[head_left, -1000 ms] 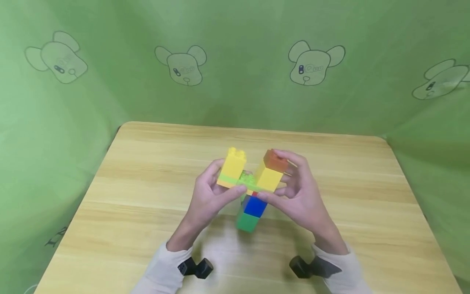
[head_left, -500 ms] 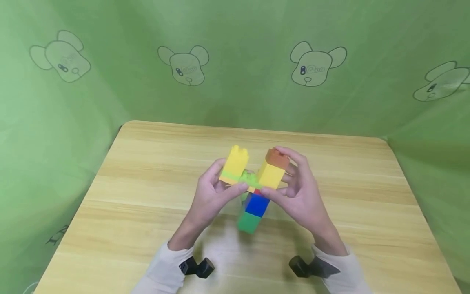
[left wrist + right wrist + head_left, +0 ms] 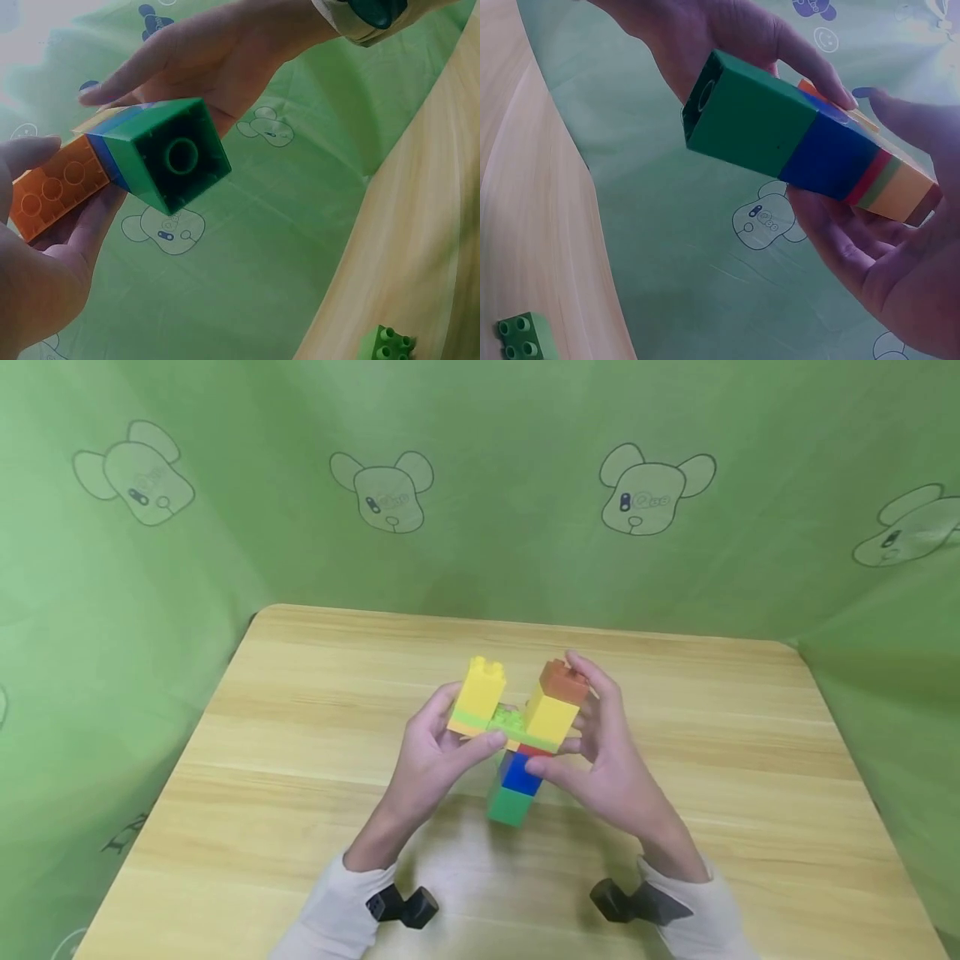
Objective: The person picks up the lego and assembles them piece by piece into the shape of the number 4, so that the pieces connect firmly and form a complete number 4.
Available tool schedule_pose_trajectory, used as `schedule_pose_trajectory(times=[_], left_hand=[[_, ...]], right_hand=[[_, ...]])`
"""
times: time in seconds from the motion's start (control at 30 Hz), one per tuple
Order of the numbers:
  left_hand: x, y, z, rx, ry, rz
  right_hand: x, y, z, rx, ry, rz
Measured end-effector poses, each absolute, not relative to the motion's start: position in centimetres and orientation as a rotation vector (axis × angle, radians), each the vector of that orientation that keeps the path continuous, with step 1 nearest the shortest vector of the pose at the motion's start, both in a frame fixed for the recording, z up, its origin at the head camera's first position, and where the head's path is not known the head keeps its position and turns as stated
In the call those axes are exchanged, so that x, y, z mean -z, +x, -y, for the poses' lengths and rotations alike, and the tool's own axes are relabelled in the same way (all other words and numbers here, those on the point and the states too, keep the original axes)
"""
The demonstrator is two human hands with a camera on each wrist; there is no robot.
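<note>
A toy building-brick model is held up over the table in both hands. It has a lime plate [image 3: 510, 720], a yellow brick [image 3: 480, 689] on the left, and a second yellow brick [image 3: 551, 718] topped by a brown brick [image 3: 565, 682] on the right. Below are a thin red layer [image 3: 534, 750], a blue brick [image 3: 519, 774] and a green brick [image 3: 511, 807], hollow underneath in the left wrist view. My left hand [image 3: 431, 756] pinches the left end, around an orange brick [image 3: 60, 187]. My right hand [image 3: 611, 768] grips the right side, thumb at the blue brick, index fingertip beside the brown brick.
A loose light green brick [image 3: 529, 337] lies on the wooden table [image 3: 300, 710], seen in both wrist views. Green cloth [image 3: 480, 568] with mouse-head prints hangs around the table. Black devices [image 3: 405, 906] are strapped at both wrists.
My right thumb has slid down from the lime layer to the blue brick. The right index finger has shifted off the brown brick's top. My left hand keeps its grip.
</note>
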State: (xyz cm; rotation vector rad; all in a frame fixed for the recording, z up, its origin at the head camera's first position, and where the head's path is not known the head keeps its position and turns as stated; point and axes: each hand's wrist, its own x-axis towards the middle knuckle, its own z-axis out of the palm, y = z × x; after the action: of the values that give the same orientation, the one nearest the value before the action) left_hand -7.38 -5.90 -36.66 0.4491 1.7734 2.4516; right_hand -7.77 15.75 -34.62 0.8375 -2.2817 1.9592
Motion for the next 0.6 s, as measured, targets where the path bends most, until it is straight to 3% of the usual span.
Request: schedule_pose_trajectory(times=[0.6], left_hand=[[36.68,-7.16,6.28,-2.452,0.444,-1.787]], right_hand=[[35.22,-7.77,-16.53,-1.931,1.023,2.283]])
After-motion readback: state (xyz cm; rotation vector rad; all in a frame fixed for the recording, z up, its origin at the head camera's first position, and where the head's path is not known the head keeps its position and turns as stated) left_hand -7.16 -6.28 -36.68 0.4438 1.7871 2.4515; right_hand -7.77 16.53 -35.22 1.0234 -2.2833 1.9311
